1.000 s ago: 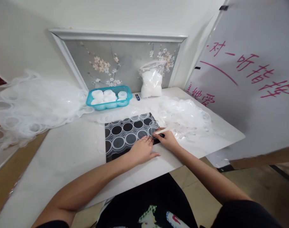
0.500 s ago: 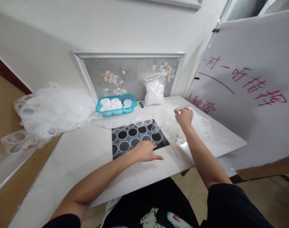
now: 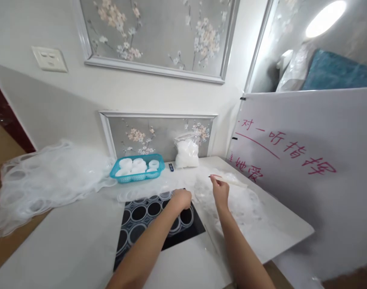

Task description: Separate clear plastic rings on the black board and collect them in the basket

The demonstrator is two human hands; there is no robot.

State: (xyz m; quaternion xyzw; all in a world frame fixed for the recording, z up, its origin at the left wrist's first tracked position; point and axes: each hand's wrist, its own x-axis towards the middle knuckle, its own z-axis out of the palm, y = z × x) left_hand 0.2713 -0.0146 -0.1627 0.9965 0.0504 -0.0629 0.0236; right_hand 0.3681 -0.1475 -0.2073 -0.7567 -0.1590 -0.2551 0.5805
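Right hand point(image 3: 220, 192) is pinching a dark-tipped stick point(image 3: 236, 183); left hand point(image 3: 182, 198) is covering ringed plastic sheet point(image 3: 146, 220), its grip undeterminable; dragging fingers risk shifting the sheet.

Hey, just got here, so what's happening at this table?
Someone's right hand grips a slim pale tool above a heap of clear plastic. Their left hand is at the far right part of a black sheet with ring-patterned plastic on it; whether it pinches anything is hidden. Behind sit a blue tray of white round pieces and a bag of white material.
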